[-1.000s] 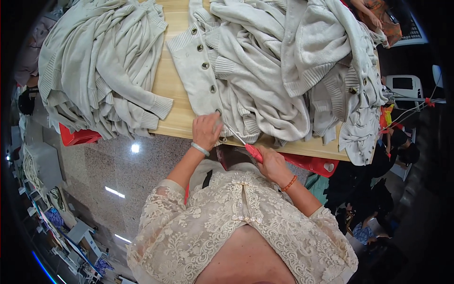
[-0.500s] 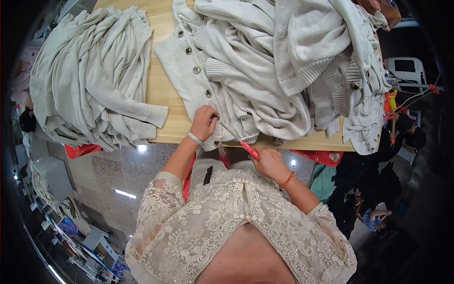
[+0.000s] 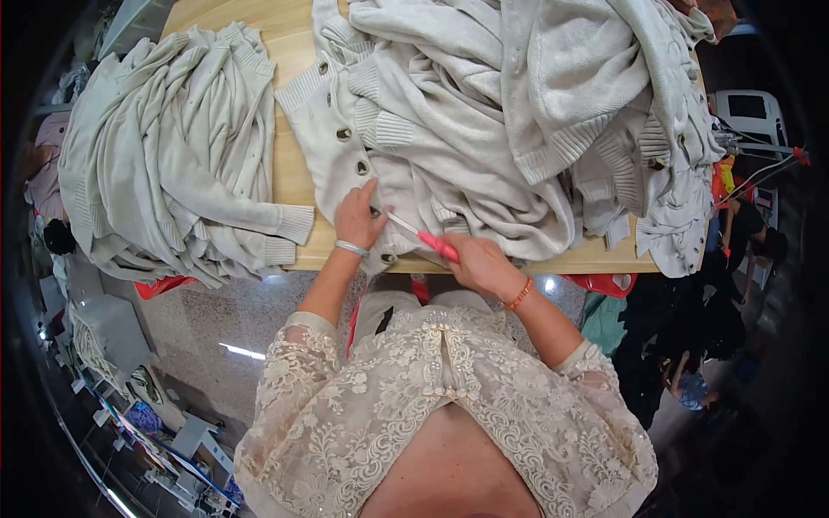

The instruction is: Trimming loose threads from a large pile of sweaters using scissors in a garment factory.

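Observation:
Fingers of my left hand [image 3: 358, 220] pinch the front band of an off-white knit cardigan [image 3: 318, 148], beside a dark button partly hidden by them. Further up this band sit more dark, shiny buttons [image 3: 344, 134]. My right hand [image 3: 485, 266] is closed around the pink handle of a slim metal-bladed tool [image 3: 438, 246]. Its blade points up and left, with the tip close to my left fingertips and that button. Whether it has one blade or two I cannot make out. The cardigan lies near the table's front edge, its lower ribbing close to my body.
A heaped pile of off-white cardigans [image 3: 570, 78] covers the table's middle and right. Another pile [image 3: 173, 155] lies at the left, with bare wooden table [image 3: 292, 164] between. Red plastic seats [image 3: 609, 285] show under the front edge. Dark cloth [image 3: 665, 332] lies at the right.
My left hand has shifted slightly up along the button band, its fingers now over a different spot. My right hand has moved the tool up and left. The whole view has shifted a little.

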A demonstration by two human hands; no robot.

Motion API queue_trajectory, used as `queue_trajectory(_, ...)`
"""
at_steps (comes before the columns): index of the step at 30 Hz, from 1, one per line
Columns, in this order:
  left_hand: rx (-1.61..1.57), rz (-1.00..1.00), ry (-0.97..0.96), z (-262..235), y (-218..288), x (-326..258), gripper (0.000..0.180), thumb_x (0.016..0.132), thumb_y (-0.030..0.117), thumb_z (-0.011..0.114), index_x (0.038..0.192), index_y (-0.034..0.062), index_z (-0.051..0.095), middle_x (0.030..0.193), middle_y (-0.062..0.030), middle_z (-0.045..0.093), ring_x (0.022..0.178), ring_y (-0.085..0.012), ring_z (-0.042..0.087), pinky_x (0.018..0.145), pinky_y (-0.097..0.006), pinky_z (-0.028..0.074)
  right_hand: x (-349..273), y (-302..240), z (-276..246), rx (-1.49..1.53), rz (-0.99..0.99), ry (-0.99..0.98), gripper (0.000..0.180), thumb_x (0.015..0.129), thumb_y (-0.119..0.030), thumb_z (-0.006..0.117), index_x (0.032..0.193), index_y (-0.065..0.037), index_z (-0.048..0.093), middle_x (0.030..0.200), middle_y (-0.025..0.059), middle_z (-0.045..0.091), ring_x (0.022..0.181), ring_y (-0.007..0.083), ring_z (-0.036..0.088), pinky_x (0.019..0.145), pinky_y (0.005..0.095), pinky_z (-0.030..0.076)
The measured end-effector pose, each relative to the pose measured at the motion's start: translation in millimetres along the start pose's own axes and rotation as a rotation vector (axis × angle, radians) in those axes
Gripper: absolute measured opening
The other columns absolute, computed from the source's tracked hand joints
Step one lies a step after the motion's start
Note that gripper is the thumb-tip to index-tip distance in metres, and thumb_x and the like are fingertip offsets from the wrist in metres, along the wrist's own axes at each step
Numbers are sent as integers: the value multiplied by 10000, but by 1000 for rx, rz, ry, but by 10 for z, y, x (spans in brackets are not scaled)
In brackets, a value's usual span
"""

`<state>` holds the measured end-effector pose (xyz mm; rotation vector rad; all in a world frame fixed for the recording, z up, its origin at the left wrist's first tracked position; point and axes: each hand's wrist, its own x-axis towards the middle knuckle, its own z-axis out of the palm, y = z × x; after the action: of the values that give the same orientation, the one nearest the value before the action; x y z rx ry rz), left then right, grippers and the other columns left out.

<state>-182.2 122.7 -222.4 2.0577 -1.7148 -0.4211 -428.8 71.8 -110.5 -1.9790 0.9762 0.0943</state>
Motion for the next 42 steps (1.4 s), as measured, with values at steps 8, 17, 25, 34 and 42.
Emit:
queue_trajectory(8, 316, -218, -12, -621, -1036, -447, 594, 780, 83, 619, 1342, 241, 514, 862, -122, 491, 779, -324, 544, 718, -434, 464, 704, 209, -229, 65, 194, 256, 405, 868, -171, 559, 1270, -136, 521, 1064, 220, 631, 977, 421, 597, 818, 505, 475)
queue_trajectory(17, 104, 48, 97, -427, 109, -190, 497, 771, 271, 688, 1230, 122, 571, 1118, -171, 571, 1091, -339, 508, 904, -474, 386, 369, 440, -290, 75, 145, 283, 358, 881, -162, 560, 1230, -81, 544, 1009, 270, 616, 920, 457, 587, 811, 466, 484)
queue_trajectory(25, -515, -344, -129, 753, 833, 61, 462, 777, 191, 665, 1183, 25, 521, 961, -220, 653, 884, -424, 625, 751, -480, 493, 829, -236, -335, 169, -68, 159, 449, 833, -86, 557, 1281, -82, 518, 1181, 199, 590, 1087, 393, 561, 916, 417, 459)
queue_trajectory(34, -1261, -679, 439, -1236, 181, -78, 166, 912, 116, 595, 1034, 12, 636, 907, -48, 650, 786, -114, 604, 709, -272, 501, 1572, -307, -641, 357, -117, 420, 437, 873, -73, 530, 1305, -20, 493, 1234, 201, 582, 1122, 317, 571, 977, 355, 425)
queue_trajectory(42, -1219, -801, 888, -1899, -791, -994, 209, 905, 143, 593, 1075, 25, 617, 981, -82, 651, 810, -179, 643, 739, -325, 527, 1338, 380, -685, 74, 110, 388, 450, 845, -55, 513, 1291, 2, 506, 1203, 262, 582, 1155, 375, 548, 975, 400, 410)
